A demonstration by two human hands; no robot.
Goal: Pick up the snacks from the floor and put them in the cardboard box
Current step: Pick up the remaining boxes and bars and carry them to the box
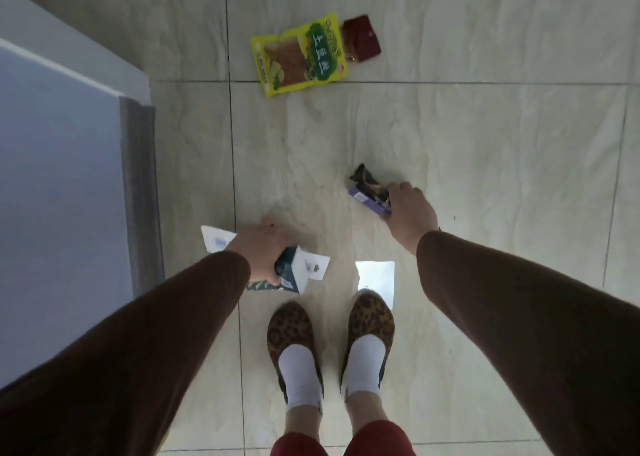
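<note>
Both hands closed on snack packets above tiled floor (485, 144).
Left hand (258, 251) gripping white-and-teal packets (294, 272); right hand (410, 209) gripping dark wrappers (369, 192). Yellow packet (299, 53): probably light, crinkly, slippery; best pinched at an edge.

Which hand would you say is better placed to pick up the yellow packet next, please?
Probably the right hand: it is nearer the yellow packet and holds fewer packets than the left hand, which grips several. Both are occupied, though.
</note>
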